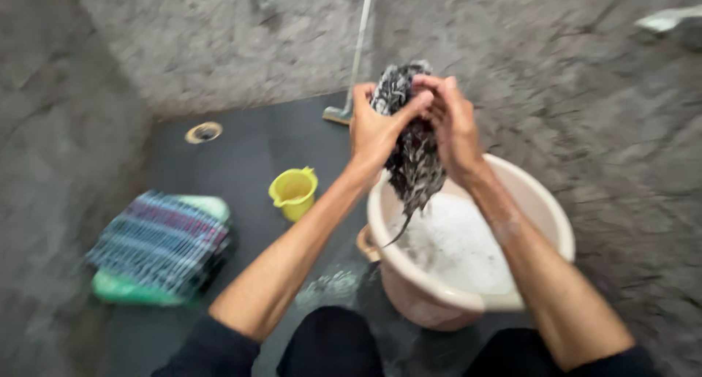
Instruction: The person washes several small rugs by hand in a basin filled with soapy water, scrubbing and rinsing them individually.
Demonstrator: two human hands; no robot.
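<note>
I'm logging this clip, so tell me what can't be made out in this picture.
- Cloth: head view, motion blur and both hands, left hand and right hand, hide its shape and kind.
- Basin: foam hides anything in the water.
- Pole: its top is cut off by the upper edge.
- Object at top right: blurred and cut by the edge.
- Folded pile: blur hides its layers.

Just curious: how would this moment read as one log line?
left hand: grips wet cloth | right hand: grips cloth | cloth: above soapy basin | nearby: yellow mug
</note>
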